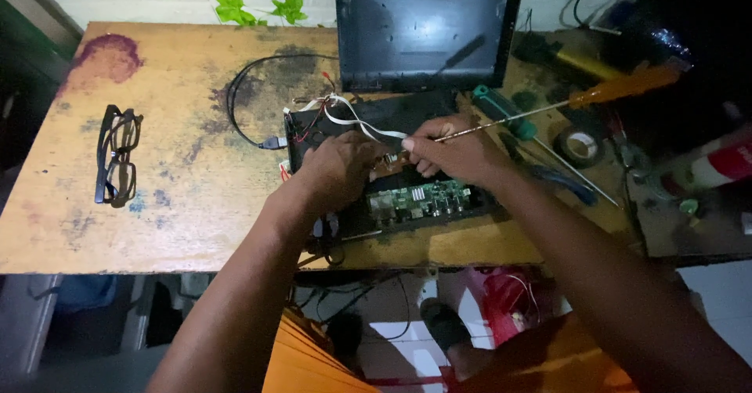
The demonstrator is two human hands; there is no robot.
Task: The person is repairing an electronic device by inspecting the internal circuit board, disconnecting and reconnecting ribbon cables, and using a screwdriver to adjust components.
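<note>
Screwdriver (548, 105) pinched in right hand (458, 154) fingers, long shaft slanting up-right to orange handle, tip down-left at open black device (407, 197) on bench (196, 205). Left hand (337, 170) curled on device, grip hidden.

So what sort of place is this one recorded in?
Most likely a small electronics repair bench, perhaps at home. A worn, stained wooden table carries an opened black device with its green circuit board exposed, and screwdrivers and a tape roll lie beside it.
</note>
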